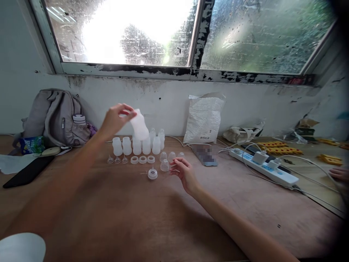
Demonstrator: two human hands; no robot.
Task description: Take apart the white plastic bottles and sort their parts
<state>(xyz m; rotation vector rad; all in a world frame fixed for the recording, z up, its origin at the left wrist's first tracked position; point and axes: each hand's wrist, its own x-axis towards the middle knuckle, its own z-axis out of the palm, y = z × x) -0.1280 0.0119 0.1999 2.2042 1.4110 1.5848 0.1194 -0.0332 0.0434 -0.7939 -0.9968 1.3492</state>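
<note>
My left hand is closed on one end of a white translucent baby bottle, held tilted in the air above a row of others. That row of bottle bodies stands upright near the wall. In front of it lie several clear nipples and white collar rings. A collar with a nipple in it sits alone nearer to me. My right hand is just right of a clear dome cap, fingers curved and apart; I see nothing in them. More dome caps stand behind.
Assembled-looking bottles stand behind the row. A grey backpack and a black phone-like slab are at left. A white mailer bag leans on the wall. A power strip with cables lies right, near yellow parts and another person's hand.
</note>
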